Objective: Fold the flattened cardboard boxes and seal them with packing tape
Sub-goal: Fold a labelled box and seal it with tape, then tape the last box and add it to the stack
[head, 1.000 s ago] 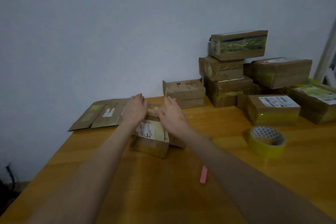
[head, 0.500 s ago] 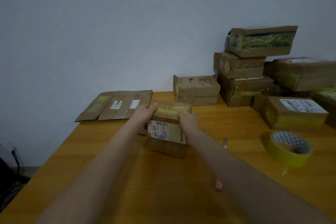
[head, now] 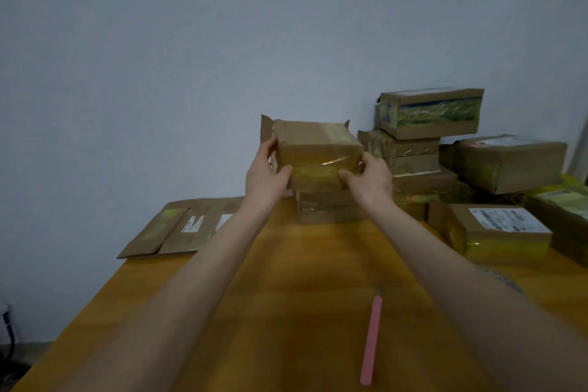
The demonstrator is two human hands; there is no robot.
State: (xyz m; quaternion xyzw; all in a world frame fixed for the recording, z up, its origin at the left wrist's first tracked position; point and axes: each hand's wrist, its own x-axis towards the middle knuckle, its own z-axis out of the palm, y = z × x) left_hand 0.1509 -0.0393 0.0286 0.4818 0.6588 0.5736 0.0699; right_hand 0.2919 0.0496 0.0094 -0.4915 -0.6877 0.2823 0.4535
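Observation:
A small brown cardboard box (head: 315, 146) with yellowish tape across its near face is held up in the air at the far side of the table. My left hand (head: 267, 172) grips its left end and my right hand (head: 369, 177) grips its right end, thumbs on the taped face. Flaps stick up at the box's far corners. It hangs just above a small stack of sealed boxes (head: 327, 208) by the wall. Flattened cardboard boxes (head: 178, 227) lie at the far left of the table. The tape roll is out of view.
A pile of sealed boxes (head: 445, 140) rises at the back right, with a labelled box (head: 499, 232) in front of it. A pink stick-like tool (head: 371, 339) lies on the wooden table (head: 302, 280) near me. The table's left edge drops to the floor.
Both hands have lifted the taped box off the table and carried it away from me, up over the small stack by the wall. The view has shifted and the tape roll has left the frame.

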